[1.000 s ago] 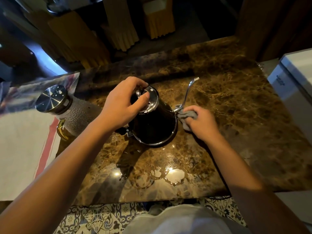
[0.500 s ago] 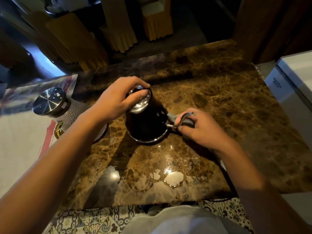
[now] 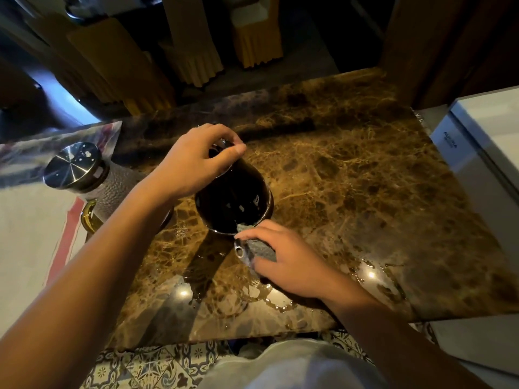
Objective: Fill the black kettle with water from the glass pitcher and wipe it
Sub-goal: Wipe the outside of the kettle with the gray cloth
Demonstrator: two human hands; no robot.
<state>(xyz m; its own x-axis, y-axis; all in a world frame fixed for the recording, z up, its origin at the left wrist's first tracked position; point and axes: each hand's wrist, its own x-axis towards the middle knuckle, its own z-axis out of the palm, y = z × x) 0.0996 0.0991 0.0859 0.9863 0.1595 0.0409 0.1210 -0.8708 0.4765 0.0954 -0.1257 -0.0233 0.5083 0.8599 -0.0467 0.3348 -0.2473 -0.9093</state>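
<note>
1. The left hand (image 3: 193,161) reaches in from the lower left and sits on top of the black kettle (image 3: 234,203). Its fingers curl down and squeeze the kettle's top.
2. The right hand (image 3: 292,265) comes in from the lower right. It lies low, with the palm facing down, just in front of the kettle. Its fingers are bent and pinch a gray cloth (image 3: 259,251) around the thin metal spout (image 3: 238,249).
3. The kettle stands in the middle of the counter (image 3: 351,192). It is round, dark and shiny, wide at the bottom and small at the top.
4. The counter is smooth brown stone with light, wiggly lines all over. It is shiny, and wet spots sit near the front edge.
5. The glass pitcher (image 3: 92,181) stands to the left of the kettle, partly behind the left arm. Its glass looks bumpy, and its lid is flat, round, shiny metal.
6. A white cloth with a red stripe (image 3: 33,248) lies flat on the left side.
</note>
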